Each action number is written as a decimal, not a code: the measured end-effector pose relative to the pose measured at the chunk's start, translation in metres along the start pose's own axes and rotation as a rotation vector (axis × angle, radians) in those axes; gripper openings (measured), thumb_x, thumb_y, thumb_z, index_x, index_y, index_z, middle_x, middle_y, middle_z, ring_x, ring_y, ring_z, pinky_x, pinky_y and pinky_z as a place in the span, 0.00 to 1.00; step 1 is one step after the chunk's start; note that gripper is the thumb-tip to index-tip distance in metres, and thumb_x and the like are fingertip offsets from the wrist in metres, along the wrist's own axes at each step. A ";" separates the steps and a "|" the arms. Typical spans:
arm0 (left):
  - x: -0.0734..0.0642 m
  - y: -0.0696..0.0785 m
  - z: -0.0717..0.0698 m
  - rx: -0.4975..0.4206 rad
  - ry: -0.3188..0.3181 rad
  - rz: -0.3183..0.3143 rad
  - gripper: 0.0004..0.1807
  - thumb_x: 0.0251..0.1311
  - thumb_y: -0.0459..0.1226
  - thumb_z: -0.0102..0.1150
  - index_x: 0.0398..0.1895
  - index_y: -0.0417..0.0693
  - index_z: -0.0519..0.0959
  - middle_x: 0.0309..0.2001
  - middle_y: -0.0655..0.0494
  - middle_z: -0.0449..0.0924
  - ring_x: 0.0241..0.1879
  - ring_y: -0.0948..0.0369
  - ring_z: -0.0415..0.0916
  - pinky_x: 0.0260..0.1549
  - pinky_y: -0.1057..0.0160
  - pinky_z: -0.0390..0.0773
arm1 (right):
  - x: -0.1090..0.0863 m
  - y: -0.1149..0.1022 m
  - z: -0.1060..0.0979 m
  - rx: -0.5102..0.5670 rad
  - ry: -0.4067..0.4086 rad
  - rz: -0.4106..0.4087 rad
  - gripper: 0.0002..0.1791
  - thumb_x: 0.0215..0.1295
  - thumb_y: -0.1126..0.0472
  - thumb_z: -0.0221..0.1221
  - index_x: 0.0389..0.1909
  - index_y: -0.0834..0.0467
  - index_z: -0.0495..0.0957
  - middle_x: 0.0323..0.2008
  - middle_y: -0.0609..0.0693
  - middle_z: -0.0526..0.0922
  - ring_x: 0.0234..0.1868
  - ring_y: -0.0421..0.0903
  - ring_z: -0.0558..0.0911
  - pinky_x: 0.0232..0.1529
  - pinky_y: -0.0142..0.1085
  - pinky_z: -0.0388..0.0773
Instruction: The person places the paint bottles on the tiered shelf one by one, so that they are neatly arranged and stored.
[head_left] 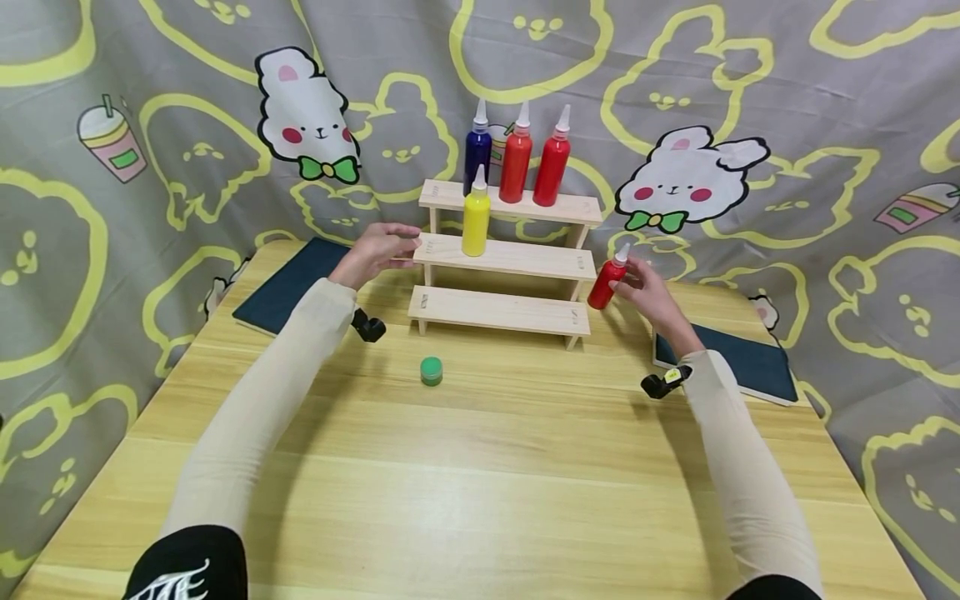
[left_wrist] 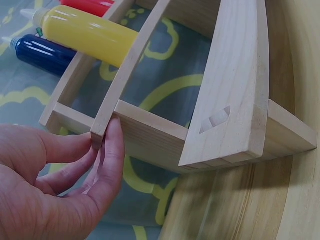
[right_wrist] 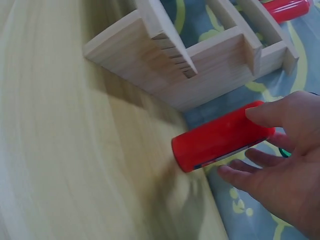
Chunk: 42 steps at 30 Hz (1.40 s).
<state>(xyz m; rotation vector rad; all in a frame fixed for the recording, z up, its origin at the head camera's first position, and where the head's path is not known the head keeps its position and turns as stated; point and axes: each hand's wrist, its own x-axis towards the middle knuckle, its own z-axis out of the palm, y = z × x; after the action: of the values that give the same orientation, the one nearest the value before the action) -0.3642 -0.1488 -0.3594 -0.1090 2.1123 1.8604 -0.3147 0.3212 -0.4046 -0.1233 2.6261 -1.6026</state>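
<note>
My left hand [head_left: 377, 252] pinches the left end of the middle tier of a three-tier wooden rack [head_left: 498, 308]; the left wrist view shows the thumb on one side of the board and fingers on the other. To the right of the rack, my right hand [head_left: 651, 297] holds a red squeeze bottle [head_left: 606, 283] with a white pointed cap, tilted slightly. Whether its base touches the table cannot be told. A yellow bottle [head_left: 476, 221] stands on the middle tier. On the top tier stand a dark blue bottle [head_left: 477, 150], an orange-red bottle [head_left: 515, 167] and another red bottle [head_left: 552, 171].
A small green-lidded jar [head_left: 431, 371] sits on the wooden table [head_left: 480, 483] in front of the rack. Dark flat books lie at the left [head_left: 288, 279] and right [head_left: 750, 362]. A patterned curtain [head_left: 225, 125] hangs behind and at both sides.
</note>
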 end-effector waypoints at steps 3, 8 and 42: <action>-0.001 0.000 0.000 0.010 -0.003 0.007 0.25 0.77 0.33 0.56 0.74 0.41 0.71 0.53 0.50 0.76 0.41 0.62 0.80 0.58 0.57 0.85 | -0.001 0.003 0.004 -0.020 0.002 -0.019 0.35 0.80 0.67 0.54 0.82 0.67 0.51 0.75 0.72 0.63 0.75 0.66 0.66 0.71 0.40 0.74; -0.002 0.001 -0.001 0.007 -0.013 0.004 0.25 0.77 0.34 0.56 0.75 0.42 0.71 0.52 0.52 0.75 0.39 0.61 0.78 0.48 0.64 0.87 | -0.001 0.008 0.010 -0.022 0.081 -0.042 0.33 0.77 0.61 0.62 0.76 0.66 0.62 0.68 0.67 0.73 0.64 0.53 0.77 0.53 0.20 0.76; -0.006 0.001 -0.002 -0.006 -0.004 0.010 0.25 0.77 0.34 0.57 0.74 0.40 0.72 0.49 0.52 0.75 0.39 0.61 0.78 0.65 0.52 0.81 | -0.008 -0.072 0.000 0.287 0.233 -0.332 0.26 0.67 0.63 0.71 0.66 0.55 0.80 0.53 0.46 0.86 0.54 0.43 0.83 0.50 0.23 0.84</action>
<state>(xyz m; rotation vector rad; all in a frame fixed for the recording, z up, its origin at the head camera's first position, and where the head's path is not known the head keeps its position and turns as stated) -0.3595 -0.1513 -0.3570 -0.0959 2.1082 1.8715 -0.3047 0.2895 -0.3405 -0.3971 2.6062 -2.2075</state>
